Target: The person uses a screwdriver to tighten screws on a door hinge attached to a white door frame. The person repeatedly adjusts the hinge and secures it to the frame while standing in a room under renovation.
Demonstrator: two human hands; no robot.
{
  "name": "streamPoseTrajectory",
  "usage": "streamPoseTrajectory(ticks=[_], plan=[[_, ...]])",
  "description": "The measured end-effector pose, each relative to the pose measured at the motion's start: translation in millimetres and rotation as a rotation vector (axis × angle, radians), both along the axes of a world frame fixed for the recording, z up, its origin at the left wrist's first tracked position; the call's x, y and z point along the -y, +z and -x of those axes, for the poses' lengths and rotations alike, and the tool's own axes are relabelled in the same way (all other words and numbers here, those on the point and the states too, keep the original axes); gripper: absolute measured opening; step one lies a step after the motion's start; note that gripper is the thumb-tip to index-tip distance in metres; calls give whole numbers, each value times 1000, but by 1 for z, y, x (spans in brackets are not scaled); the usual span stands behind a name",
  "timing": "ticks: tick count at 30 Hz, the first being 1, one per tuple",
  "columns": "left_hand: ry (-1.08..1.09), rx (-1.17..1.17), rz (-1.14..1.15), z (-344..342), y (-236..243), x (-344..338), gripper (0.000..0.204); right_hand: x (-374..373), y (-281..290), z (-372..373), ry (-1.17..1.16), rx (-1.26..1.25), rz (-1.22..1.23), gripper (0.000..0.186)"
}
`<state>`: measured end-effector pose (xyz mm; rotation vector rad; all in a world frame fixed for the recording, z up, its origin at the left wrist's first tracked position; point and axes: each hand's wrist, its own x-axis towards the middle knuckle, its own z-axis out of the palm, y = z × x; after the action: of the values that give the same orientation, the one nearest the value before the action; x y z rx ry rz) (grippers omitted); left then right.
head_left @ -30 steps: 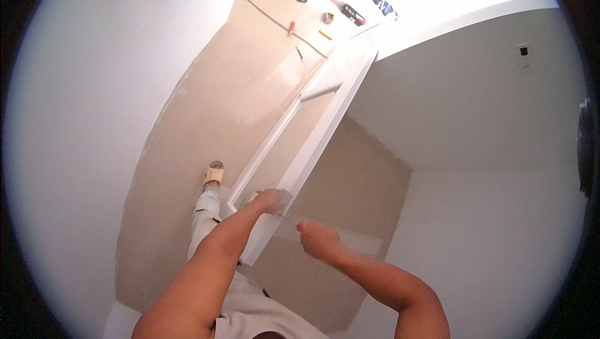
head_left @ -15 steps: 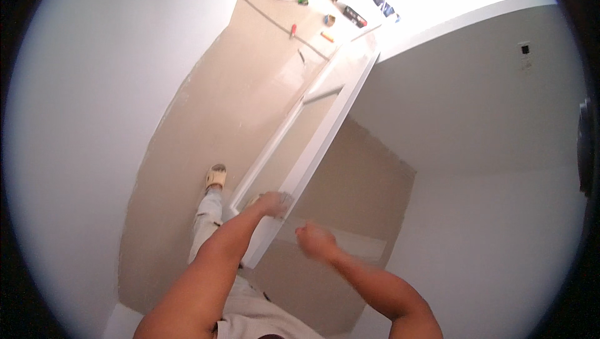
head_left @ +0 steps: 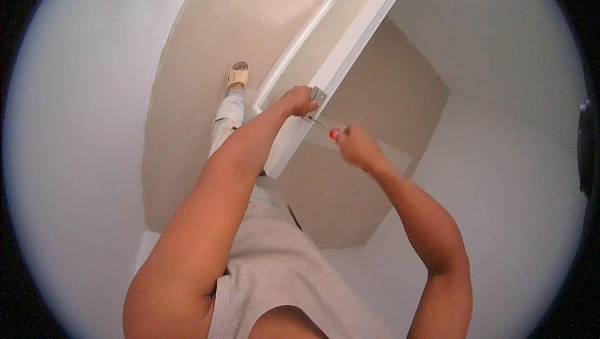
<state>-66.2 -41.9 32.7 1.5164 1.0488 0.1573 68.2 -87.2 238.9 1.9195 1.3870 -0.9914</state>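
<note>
One metal hinge [head_left: 319, 94] is held at the long edge of the white door [head_left: 282, 146] by the left hand [head_left: 299, 101], whose fingers are closed on it, while a red-handled screwdriver [head_left: 334, 133] is clenched in the right hand [head_left: 359, 145] just off that edge, its shaft pointed toward the hinge. Placement on the door is judged done; fastening appears unfinished, though how much is left cannot be told.

A door [head_left: 334, 67] slants from centre to upper right. On its edge sits a plate [head_left: 319, 96], with the left hand [head_left: 299, 101] against it. Right of the door, the right hand [head_left: 360, 146] holds a screwdriver [head_left: 334, 133]. Left, a foot [head_left: 238, 75] stands on the floor [head_left: 200, 70].
</note>
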Motion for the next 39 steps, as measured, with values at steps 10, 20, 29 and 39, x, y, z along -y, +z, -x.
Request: streamPoseTrajectory(ticks=[10,20,29,39], plan=[[5,-41,-3,0,8,-1,43,9,28,19,848,54,-194,26],[13,-22,-3,-2,6,0,41,-1,23,2,-53,12,-30,27],[26,-32,4,-2,-6,-2,43,-1,34,20,492,29,-73,27],[-2,-13,18,-1,12,-4,38,12,31,24,439,38,-239,20]])
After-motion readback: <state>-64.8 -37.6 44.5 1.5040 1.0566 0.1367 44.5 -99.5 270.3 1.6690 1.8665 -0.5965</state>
